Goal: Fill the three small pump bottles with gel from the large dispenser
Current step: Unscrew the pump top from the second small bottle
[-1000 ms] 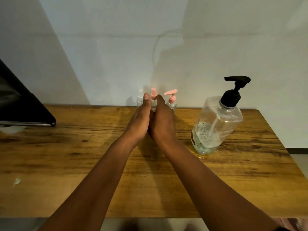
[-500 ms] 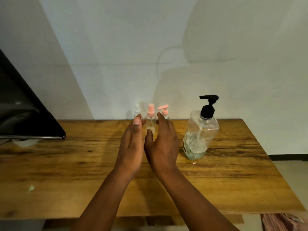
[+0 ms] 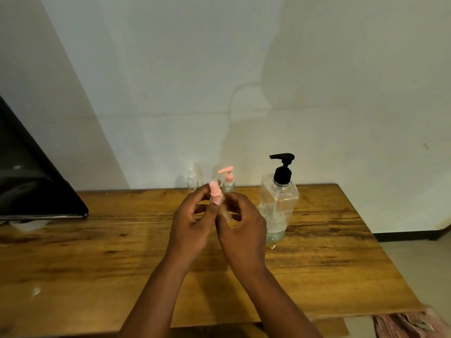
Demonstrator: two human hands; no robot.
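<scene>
Pink-capped small bottle (image 3: 218,200) held left of the large dispenser (image 3: 279,206), long axis tilted; left hand (image 3: 192,220) pinches its cap; right hand (image 3: 240,225) closes round its clear body.

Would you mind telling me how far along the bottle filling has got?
Nothing looks filled yet. In hand: the left hand grips the pink cap of one small clear bottle, whose body the right hand holds. Left: the small clear bottle with the pink pump and the small clear bottle with the white top stand capped by the wall; the large clear dispenser with the black pump stands untouched.
</scene>
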